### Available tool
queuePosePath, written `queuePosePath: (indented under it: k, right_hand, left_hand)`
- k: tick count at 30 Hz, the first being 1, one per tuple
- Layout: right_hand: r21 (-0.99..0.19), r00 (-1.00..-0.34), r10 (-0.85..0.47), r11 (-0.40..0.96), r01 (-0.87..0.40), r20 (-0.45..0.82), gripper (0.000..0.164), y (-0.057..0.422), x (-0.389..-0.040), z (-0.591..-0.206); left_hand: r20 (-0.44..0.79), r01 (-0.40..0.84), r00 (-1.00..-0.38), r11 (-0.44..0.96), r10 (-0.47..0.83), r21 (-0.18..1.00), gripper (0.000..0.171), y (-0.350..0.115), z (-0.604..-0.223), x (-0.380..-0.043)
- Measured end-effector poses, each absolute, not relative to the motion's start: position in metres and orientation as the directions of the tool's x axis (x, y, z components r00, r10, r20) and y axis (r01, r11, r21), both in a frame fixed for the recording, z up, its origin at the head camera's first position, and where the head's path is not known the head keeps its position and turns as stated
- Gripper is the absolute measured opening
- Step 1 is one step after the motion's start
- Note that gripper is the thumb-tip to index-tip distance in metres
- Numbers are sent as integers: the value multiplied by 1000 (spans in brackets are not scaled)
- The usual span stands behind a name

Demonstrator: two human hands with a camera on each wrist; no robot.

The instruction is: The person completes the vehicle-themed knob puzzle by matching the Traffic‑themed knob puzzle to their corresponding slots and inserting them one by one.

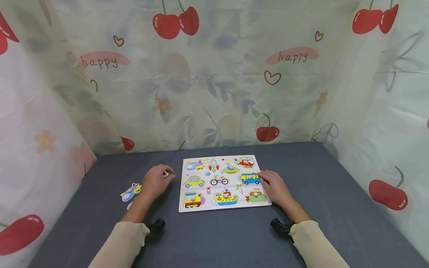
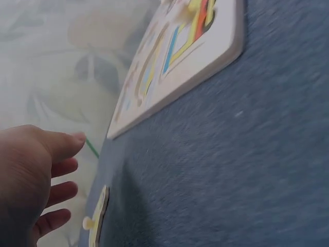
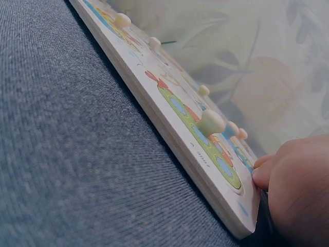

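My left hand hovers left of a pale wooden puzzle board, thumb and fingers apart around a small yellow-and-black piece. In the left wrist view, nothing lies between the fingers of that hand, and a thin knobbed piece lies just past them on the table. My right hand rests at the board's right edge, fingertips on the board beside the blue bus piece. From the right wrist, those fingertips touch the top face near the corner, behind the green submarine piece.
On the left, an airplane piece lies loose on the dark grey tabletop, with another piece partly behind the left forearm. Knobbed train and ship pieces sit in the board. Printed curtains enclose the back and sides.
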State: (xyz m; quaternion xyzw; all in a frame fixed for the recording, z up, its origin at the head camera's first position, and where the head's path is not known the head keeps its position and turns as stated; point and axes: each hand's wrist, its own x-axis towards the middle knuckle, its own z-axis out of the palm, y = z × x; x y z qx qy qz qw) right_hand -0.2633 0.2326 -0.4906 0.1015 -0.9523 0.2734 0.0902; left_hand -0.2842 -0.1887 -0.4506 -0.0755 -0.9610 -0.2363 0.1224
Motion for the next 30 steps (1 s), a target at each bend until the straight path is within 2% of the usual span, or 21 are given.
queuePosePath:
  k: [5,12,22,30]
  right_hand:
    - [-497,-962,-149,832,-247,227,38,232,-264,-492]
    - [-499,-965,-145,833,-239,221,39,233,-264,-492]
    - [-493,-960,-154,832,-254,235,38,233,-264,-490]
    - [-494,-961,-152,833,-250,230,37,234,-264,-491]
  left_hand:
    - [282,153,-959,889,29,431,22,-199,-453,-295]
    - [299,147,-954,899,18,413,28,-213,-455,-305]
    - [139,53,-990,895,-11,444,46,-229,-463,-312]
    - [124,69,-992,877,11,476,40,-238,-463,-314]
